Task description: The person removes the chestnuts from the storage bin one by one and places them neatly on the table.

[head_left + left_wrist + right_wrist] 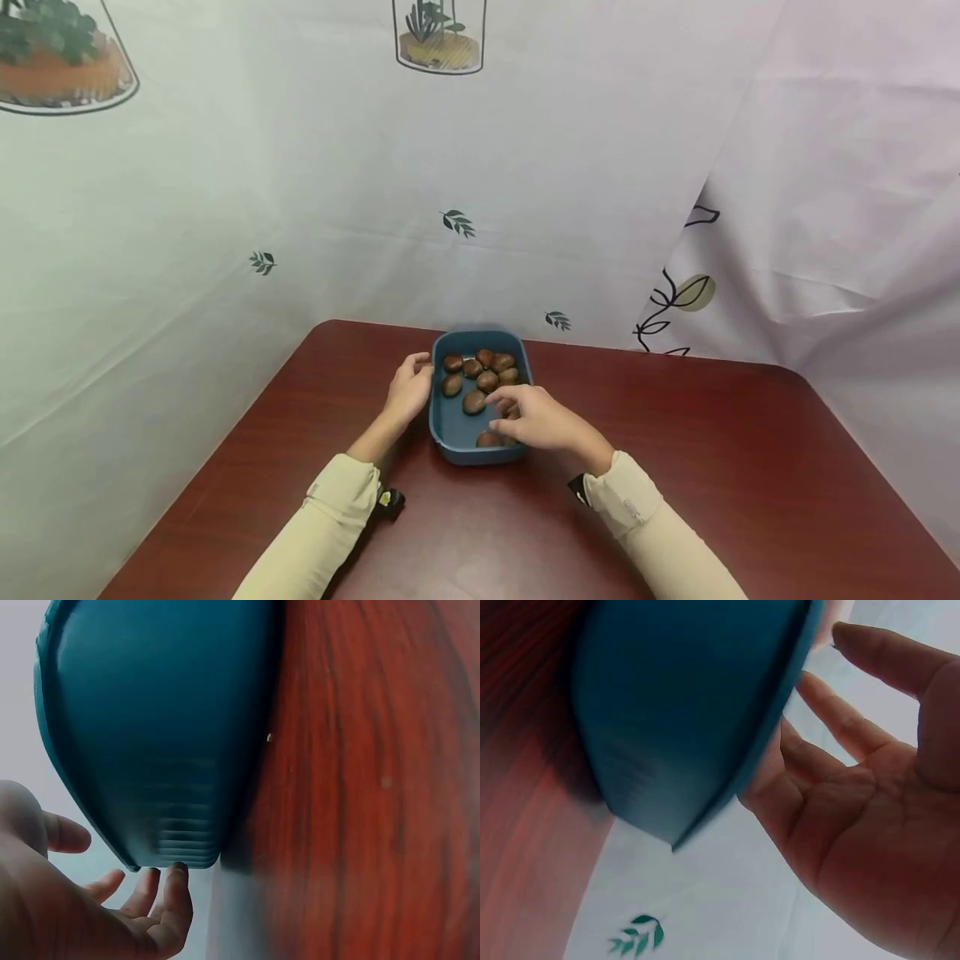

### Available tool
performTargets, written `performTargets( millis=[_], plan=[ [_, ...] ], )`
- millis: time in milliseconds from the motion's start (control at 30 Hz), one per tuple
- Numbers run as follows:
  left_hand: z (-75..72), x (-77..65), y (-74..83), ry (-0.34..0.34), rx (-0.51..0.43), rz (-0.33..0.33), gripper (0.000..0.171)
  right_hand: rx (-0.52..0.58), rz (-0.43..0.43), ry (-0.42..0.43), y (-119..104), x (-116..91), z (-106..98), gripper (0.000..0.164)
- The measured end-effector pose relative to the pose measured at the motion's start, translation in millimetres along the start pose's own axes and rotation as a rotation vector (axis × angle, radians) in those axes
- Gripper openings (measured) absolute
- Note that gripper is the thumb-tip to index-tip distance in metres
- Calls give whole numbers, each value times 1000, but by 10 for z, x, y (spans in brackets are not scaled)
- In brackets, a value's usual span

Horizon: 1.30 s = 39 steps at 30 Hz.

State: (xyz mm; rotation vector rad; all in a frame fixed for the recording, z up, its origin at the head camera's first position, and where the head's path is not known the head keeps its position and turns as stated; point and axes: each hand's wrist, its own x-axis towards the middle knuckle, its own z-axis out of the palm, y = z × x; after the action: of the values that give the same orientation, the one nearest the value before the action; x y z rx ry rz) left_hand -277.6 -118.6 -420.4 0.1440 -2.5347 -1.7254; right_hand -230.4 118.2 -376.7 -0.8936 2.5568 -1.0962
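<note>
A blue plastic bin (459, 429) stands on the table, and several glossy brown chestnuts (474, 402) lie loose inside it. My left hand (409, 390) is at the bin's left side, its fingers loosely bent by the rim; in the left wrist view the fingertips (178, 871) are by the bin's far end. My right hand (542, 418) reaches over the right rim, thumb and fingers apart above the chestnuts at the near right. It hides some of them. The right wrist view shows the palm (877, 825) beside the bin wall, with part of the fingers behind the rim.
The dark red wooden table (675, 450) extends on both sides of the bin. A pale printed cloth (570, 183) hangs behind it and along the sides. Both forearms wear light sleeves (318, 525), with a small black device (390, 503) near the left cuff.
</note>
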Motion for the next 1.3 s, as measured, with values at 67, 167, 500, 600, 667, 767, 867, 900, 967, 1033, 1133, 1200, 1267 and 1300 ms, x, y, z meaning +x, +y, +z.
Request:
performTargets(
  millis=[67,167,500,600,667,767,867,900,967,1033,1133,1200,1267,1300],
  plan=[
    [9,4,-21,8,-18,2,44,3,22,-19,-5,61,26,32],
    [27,-5,-26,4,-45,9,43,-9,51,-59,-14,135,48,31],
    [37,-45,4,-21,4,40,49,-53,125,-237,11,339,94,35],
    [36,-45,3,-20,12,45,50,-51,129,-266,22,378,124,33],
    [41,-44,-1,-17,16,44,50,-56,129,-273,27,389,144,33],
    [53,-46,-5,-15,17,45,50,-66,132,-270,27,395,175,32],
    [63,-52,-1,-18,20,55,51,-66,131,-269,22,385,190,31],
    [65,-52,-1,-17,21,57,51,-65,131,-271,24,383,196,31],
    [66,-56,5,-18,22,63,51,-52,125,-272,25,374,197,30],
    [66,-58,9,-16,25,66,51,-43,119,-272,27,373,197,30],
    [66,-61,14,-14,23,67,51,-38,96,-266,42,377,198,28],
    [65,-63,10,-14,22,68,51,-39,83,-261,51,385,203,29],
    [65,-69,2,-14,23,71,51,-43,72,-255,63,389,210,29],
    [66,-71,-3,-14,32,77,51,-43,66,-251,67,389,215,29]
  ],
)
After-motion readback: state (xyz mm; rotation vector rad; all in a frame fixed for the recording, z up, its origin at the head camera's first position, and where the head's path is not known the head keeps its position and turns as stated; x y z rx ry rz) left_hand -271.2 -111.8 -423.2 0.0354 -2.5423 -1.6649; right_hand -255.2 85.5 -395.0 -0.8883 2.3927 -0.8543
